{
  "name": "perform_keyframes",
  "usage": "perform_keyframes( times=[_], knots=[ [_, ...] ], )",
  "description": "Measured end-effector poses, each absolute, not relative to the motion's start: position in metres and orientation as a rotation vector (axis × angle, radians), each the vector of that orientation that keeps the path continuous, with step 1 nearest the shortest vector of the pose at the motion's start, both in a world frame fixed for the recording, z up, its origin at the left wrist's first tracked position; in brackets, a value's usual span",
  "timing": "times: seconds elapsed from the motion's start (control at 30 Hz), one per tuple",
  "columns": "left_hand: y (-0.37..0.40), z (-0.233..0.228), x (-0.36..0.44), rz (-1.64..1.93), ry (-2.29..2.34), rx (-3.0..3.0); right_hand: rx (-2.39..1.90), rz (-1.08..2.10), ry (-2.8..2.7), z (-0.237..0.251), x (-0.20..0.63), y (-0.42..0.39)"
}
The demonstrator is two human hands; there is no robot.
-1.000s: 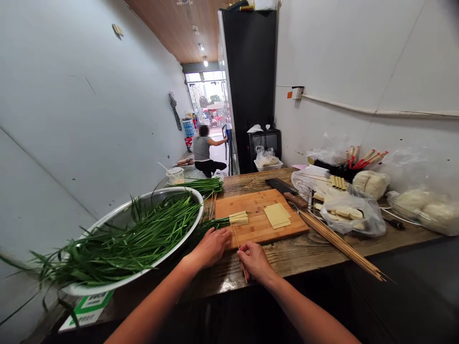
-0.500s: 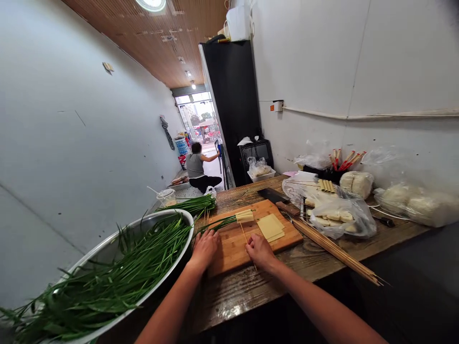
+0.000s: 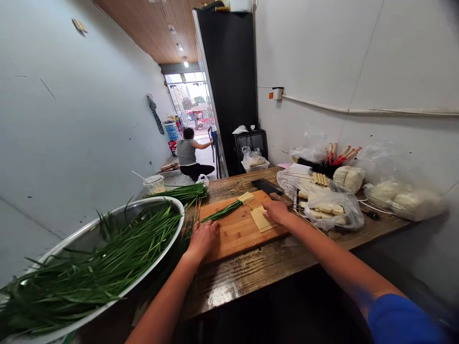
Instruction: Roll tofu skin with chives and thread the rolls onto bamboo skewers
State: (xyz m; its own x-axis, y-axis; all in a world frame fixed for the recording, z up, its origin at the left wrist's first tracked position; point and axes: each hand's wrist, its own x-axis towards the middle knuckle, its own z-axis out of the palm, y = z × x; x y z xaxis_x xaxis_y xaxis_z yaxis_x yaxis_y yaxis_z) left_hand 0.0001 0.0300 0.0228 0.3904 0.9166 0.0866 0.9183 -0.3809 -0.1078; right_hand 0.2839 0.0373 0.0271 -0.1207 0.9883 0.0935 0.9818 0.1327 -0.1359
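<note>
Tofu sheets (image 3: 261, 219): thin pale squares stacked flat at the right end of the board (image 3: 236, 232), near its far right corner. Right hand (image 3: 275, 211) lies palm down on the stack's far edge, fingers spread flat and reaching toward the skewers (image 3: 308, 220); whether it grips a sheet, cannot tell. Left hand (image 3: 202, 237) rests on the board's near left edge, fingers loosely curled and pressed down, nothing visibly held.

Chive bundle (image 3: 225, 209) lies slantwise across the board's far half, its tip wrapped in a tofu roll (image 3: 246, 197) at the far edge. Cleaver (image 3: 268, 187) just beyond the board's far right corner, blade dark, handle toward the right hand. Skewers fan out from under the right wrist toward the worktop's right side. Bags (image 3: 324, 203) of pale tofu pieces sit beside them against the wall.

Bowl (image 3: 158, 258), wide metal, heaped with loose chives (image 3: 107, 260), overhangs the worktop's left edge, touching the board's left end. A second chive bunch (image 3: 182, 192) lies at the far left corner. A person (image 3: 190, 155) crouches in the doorway, well apart.
</note>
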Motion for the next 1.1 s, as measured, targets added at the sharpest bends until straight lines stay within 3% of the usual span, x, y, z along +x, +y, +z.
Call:
perform_keyframes(
  times=[0.17, 0.3, 0.5, 0.67, 0.77, 0.9, 1.1],
  knots=[
    [0.009, 0.028, -0.004, -0.189, -1.725, -2.488, -1.475, -0.253, -2.610, 0.024, 0.286, 0.020],
    [-0.011, 0.037, -0.006, -0.290, -1.709, -2.553, -1.316, -0.294, -2.768, 0.015, 0.286, 0.021],
    [-0.034, 0.035, -0.009, -0.433, -1.718, -2.657, -1.366, -0.136, -2.616, 0.011, 0.288, 0.028],
    [-0.045, 0.029, -0.019, -0.560, -1.774, -2.566, -1.455, 0.072, -2.139, 0.045, 0.268, 0.040],
    [-0.051, 0.024, -0.026, -0.602, -1.860, -2.518, -1.375, 0.131, -2.147, 0.055, 0.227, 0.038],
    [-0.061, 0.017, -0.035, -0.654, -1.909, -2.552, -1.309, 0.151, -2.511, 0.034, 0.172, 0.014],
    [-0.066, 0.010, -0.042, -0.748, -1.740, -2.591, -1.267, -0.029, -2.502, -0.010, 0.167, -0.020]
  ],
)
